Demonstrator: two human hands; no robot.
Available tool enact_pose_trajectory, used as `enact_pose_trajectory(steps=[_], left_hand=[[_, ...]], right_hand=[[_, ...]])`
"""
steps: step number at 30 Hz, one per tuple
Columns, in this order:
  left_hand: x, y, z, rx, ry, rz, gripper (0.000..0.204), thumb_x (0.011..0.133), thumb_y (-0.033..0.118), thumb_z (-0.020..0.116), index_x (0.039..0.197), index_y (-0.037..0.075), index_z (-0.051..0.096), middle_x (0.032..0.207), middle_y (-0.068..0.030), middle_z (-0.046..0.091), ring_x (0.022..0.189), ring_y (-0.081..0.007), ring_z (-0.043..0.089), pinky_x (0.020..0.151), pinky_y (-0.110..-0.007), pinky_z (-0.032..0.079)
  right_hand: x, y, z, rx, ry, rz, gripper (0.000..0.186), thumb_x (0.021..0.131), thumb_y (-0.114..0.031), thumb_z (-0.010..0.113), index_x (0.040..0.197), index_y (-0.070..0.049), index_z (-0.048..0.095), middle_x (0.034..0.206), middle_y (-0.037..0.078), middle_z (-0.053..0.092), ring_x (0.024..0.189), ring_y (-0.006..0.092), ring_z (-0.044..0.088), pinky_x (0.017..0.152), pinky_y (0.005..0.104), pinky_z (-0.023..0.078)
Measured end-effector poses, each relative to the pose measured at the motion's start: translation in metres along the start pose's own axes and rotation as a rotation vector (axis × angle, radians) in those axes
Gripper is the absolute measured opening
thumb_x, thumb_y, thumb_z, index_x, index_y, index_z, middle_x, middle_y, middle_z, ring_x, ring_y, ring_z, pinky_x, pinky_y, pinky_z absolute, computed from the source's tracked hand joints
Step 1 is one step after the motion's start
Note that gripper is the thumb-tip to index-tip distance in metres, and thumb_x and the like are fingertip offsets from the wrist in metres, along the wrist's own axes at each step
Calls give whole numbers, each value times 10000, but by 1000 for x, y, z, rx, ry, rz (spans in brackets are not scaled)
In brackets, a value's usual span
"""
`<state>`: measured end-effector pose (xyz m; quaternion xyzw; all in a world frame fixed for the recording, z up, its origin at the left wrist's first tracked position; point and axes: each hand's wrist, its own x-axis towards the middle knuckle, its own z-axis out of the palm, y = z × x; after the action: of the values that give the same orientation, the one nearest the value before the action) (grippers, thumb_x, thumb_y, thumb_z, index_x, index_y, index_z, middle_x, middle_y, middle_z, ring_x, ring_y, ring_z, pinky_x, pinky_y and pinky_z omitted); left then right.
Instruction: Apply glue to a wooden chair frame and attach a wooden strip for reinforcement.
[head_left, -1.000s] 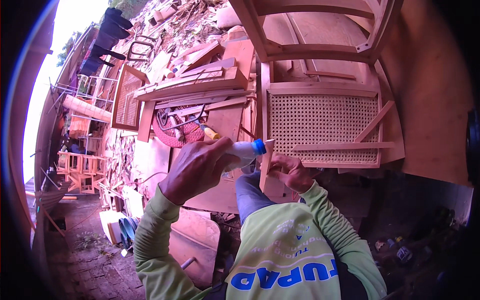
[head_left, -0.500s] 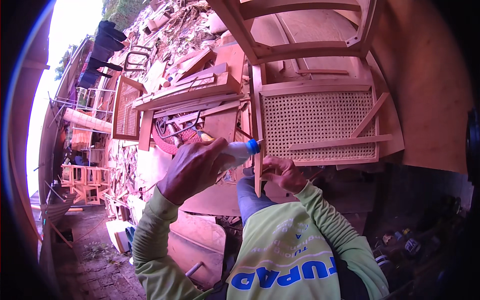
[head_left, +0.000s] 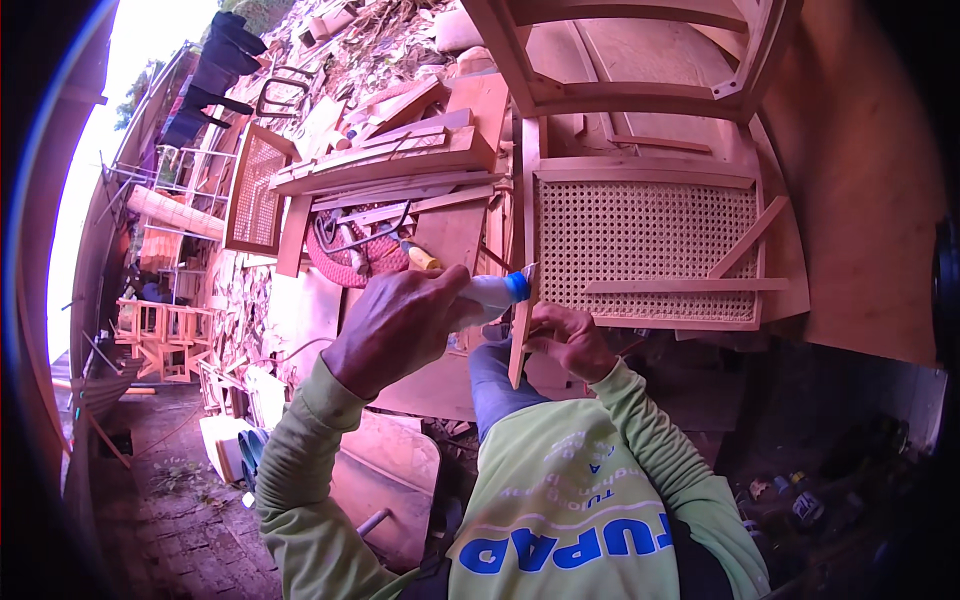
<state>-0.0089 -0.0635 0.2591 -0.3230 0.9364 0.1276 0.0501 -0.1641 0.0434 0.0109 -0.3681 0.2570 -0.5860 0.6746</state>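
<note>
"Since the left hand [head_left: 395,325] is seen mostly from its back, what can be made out of its grip?"

"The fingers are wrapped firmly round a white bottle [head_left: 485,293], whose left end is covered by the palm. The blue cap [head_left: 517,287] is aimed right, at a thin wooden strip [head_left: 521,342]. Whether the strip is touched by the nozzle cannot be told."

"And the right hand [head_left: 574,342]?"

"It is nearly closed, with the strip pinched between thumb and fingers; some fingertips are hidden. The strip is held lengthwise, near to far, by the near left corner of a framed cane panel [head_left: 640,230]."

"What else is lost?"

"The chair frame [head_left: 640,103] is cut off at the far edge, and the clutter at the near right is swallowed by shadow."

"How is the room bounded?"

"A narrow gap is left between the hands, bridged by bottle and strip. The panel is crossed by two loose strips [head_left: 690,286], one overhanging its right rail. On the far left, space is taken up by stacked boards [head_left: 385,165]."

"And the arms?"

"Both green sleeves [head_left: 312,460] are brought in from the near edge, elbows spread, forearms angled inward."
</note>
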Motion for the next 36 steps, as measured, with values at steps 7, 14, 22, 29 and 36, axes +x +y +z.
enact_pose_trajectory(steps=[7, 14, 22, 29, 36], left_hand=[[3, 3, -11, 49, -12, -14, 187, 900, 152, 727, 955, 58, 576, 789, -164, 689, 720, -399, 669, 598, -498, 504], [-8, 0, 3, 23, -76, -17, 171, 886, 119, 713, 968, 54, 577, 792, -165, 693, 727, -413, 663, 610, -506, 503], [-2, 3, -5, 49, -72, -5, 180, 887, 134, 720, 969, 56, 579, 783, -164, 692, 707, -416, 664, 599, -507, 499], [2, 6, -9, 129, -144, -3, 188, 901, 180, 729, 948, 64, 588, 773, -166, 683, 686, -409, 663, 578, -501, 493], [14, 5, -19, 64, -33, 27, 213, 910, 240, 741, 969, 73, 624, 771, -159, 695, 672, -395, 671, 582, -486, 509]], right_hand=[[1, 0, 1, -7, -16, -21, 270, 890, 132, 695, 1129, 7, 678, 1061, 50, 661, 1029, 168, 693, 951, 304, 566], [3, -2, 4, 24, -2, 15, 266, 883, 137, 699, 1119, 15, 680, 1041, 48, 658, 1017, 159, 687, 951, 301, 567], [3, -2, 4, 39, -16, 9, 270, 881, 144, 694, 1121, 21, 678, 1043, 59, 654, 1015, 170, 690, 942, 301, 574], [1, -2, 4, 47, -7, 18, 270, 879, 144, 693, 1122, 26, 678, 1050, 70, 657, 1020, 176, 693, 951, 304, 569], [1, -4, 5, 109, -23, 17, 275, 896, 138, 682, 1146, 24, 671, 1057, 62, 656, 1027, 172, 690, 958, 301, 560]])
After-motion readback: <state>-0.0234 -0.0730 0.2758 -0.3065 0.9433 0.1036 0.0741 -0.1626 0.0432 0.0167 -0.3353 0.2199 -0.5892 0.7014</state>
